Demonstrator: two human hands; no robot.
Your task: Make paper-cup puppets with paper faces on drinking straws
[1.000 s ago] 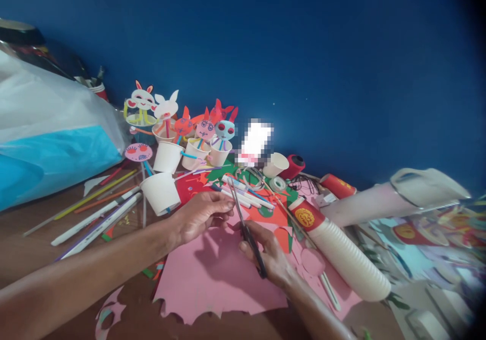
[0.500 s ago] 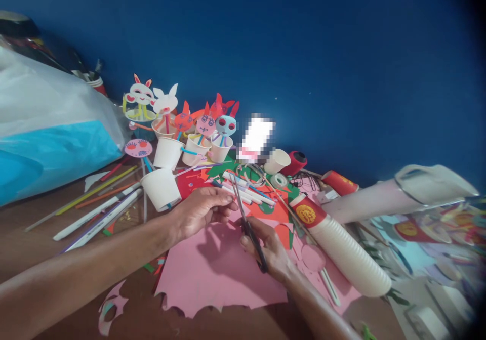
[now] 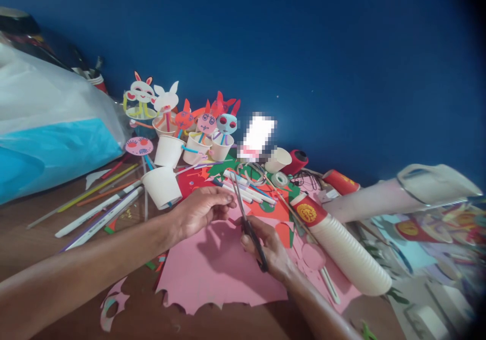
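Note:
My right hand grips black-handled scissors, their blades pointing up and slightly apart beside the fingertips of the other hand. My left hand is closed in a pinch just left of the blades; what it pinches is too small to make out. Beneath both hands lies a large pink sheet with a scalloped lower edge. White markers lie behind the hands on red and green paper pieces.
Paper cups with paper animal faces stand at the back left, near a plastic bag. A long stack of cups lies at right, beside a pink disc. Straws and markers lie at left. Behind rises a blue wall.
The view has shifted very slightly. My hands and the scissors have kept nearly the same pose.

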